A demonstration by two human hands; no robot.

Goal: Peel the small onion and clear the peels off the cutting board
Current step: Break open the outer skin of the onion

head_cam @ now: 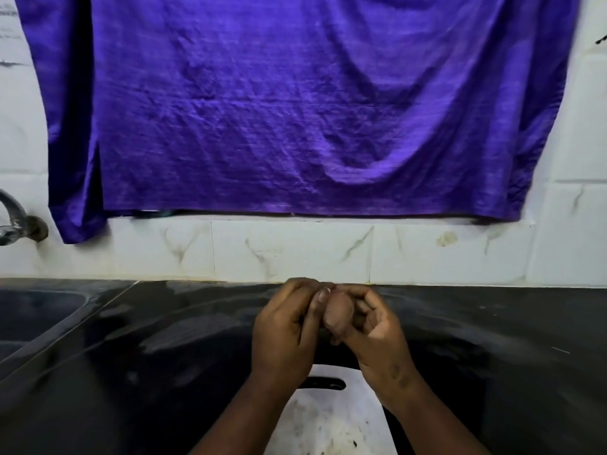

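Both hands hold 1 small onion [336,315] — left hand [285,336] fingers pinching its top, right hand [377,336] fingers curled around it — above the cutting board [328,418].

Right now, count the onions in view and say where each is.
1. The onion is held up above the counter between the left hand and right hand. Others may be hidden by the arms or out of view.
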